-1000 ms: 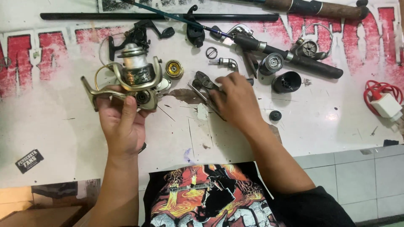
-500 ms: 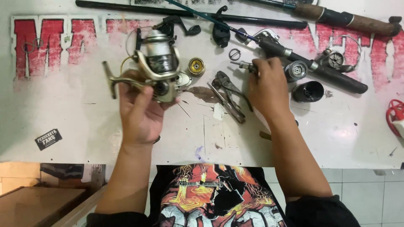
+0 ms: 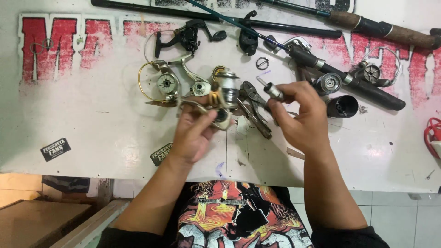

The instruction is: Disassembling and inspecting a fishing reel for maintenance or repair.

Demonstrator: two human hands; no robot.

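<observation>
At frame centre, the left hand (image 3: 195,133) clenches a spinning reel (image 3: 216,94) over the white table (image 3: 92,124), while the right hand (image 3: 301,117), just right of it, pinches a small metal shaft (image 3: 272,89) whose long axis slants up-left toward the reel.

Bright, even light; soft shadows.

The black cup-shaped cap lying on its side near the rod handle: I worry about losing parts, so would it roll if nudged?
Probably: the black cap is round and lies on its side. It looks rigid and light.
</observation>
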